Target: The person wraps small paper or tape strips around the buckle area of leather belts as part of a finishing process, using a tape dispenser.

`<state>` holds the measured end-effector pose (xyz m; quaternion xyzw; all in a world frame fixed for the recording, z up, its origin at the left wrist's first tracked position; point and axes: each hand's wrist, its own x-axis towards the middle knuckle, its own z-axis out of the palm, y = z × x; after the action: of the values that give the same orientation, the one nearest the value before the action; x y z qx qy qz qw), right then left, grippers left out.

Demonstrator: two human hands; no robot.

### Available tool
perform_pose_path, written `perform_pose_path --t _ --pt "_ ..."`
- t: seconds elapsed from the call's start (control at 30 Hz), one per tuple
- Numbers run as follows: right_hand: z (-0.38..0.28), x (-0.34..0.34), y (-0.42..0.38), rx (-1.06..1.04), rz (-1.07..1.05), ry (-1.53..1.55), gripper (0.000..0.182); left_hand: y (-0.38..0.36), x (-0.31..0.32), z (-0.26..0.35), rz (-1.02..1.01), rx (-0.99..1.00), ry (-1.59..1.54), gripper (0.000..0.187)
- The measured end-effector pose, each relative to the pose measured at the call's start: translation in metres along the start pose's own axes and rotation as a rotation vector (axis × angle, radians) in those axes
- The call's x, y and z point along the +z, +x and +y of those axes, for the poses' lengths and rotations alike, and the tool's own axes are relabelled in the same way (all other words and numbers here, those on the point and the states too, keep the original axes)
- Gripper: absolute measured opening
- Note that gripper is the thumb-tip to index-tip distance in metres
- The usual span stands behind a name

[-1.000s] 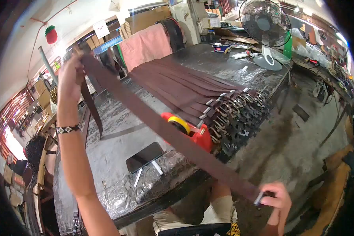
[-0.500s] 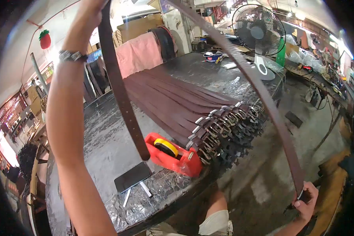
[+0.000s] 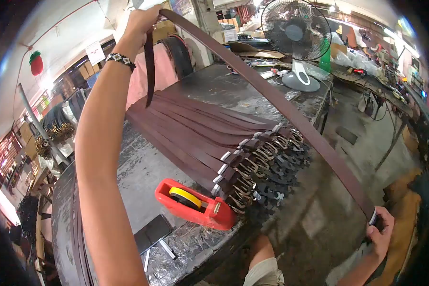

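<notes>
- Left hand: raised over the bench, fingers closed around the held strap; a short tail hangs below the fist.
- Right hand: low, beyond the bench's right edge, thumb and fingers pinching the strap's other end beside a pale metal fitting.
- Held strap: dark brown, suspended diagonally between the hands, clear of the bench top. The wide grip appears intended to keep it extended and untwisted; the fitting end seems a secure place to pinch.
- Laid straps: brown, side by side and overlapping across the bench, buckles grouped at the right edge. This alignment presumably keeps the lengths straight and the bulky hardware together. Whether every buckle rests on the bench cannot be told.
- Red tape dispenser: at the near right corner, just beside the buckles, carrying a yellow-and-black roll; probably sited for easy reach.
- Phone: flat near the front edge, white strips beside it, plausibly set aside from the straps.
- Fan: upright towards the far right corner, likely placed to leave the near surface workable.
</notes>
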<state>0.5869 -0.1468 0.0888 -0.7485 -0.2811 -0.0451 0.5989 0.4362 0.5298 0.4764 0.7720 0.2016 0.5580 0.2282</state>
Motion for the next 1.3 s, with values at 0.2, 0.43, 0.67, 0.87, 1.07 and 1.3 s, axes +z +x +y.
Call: perform_pose_path --t 0.2,0.43,0.67,0.87,1.07,1.3 --pt "0.014 -0.021 -0.017 -0.002 0.113 0.044 0.071 0.006 0.055 0.050 0.119 0.085 0.273 0.062" --pt "0.019 -0.027 -0.025 -0.040 0.152 0.036 0.067 -0.018 0.077 0.086 -0.020 0.236 0.028 0.061" --pt "0.017 -0.004 -0.018 -0.021 0.190 0.056 0.064 -0.010 0.105 0.058 -0.094 0.073 -0.074 0.042" --pt "0.005 0.035 0.020 0.113 -0.045 0.061 0.058 0.053 0.097 -0.012 -0.112 0.369 -0.033 0.020" --pt "-0.004 0.091 0.085 0.060 -0.233 0.097 0.047 0.041 0.067 -0.085 -0.236 0.389 0.549 0.054" --pt "-0.025 0.097 0.112 0.066 -0.253 -0.021 0.039 -0.073 0.080 -0.175 -0.895 -0.360 1.142 0.072"
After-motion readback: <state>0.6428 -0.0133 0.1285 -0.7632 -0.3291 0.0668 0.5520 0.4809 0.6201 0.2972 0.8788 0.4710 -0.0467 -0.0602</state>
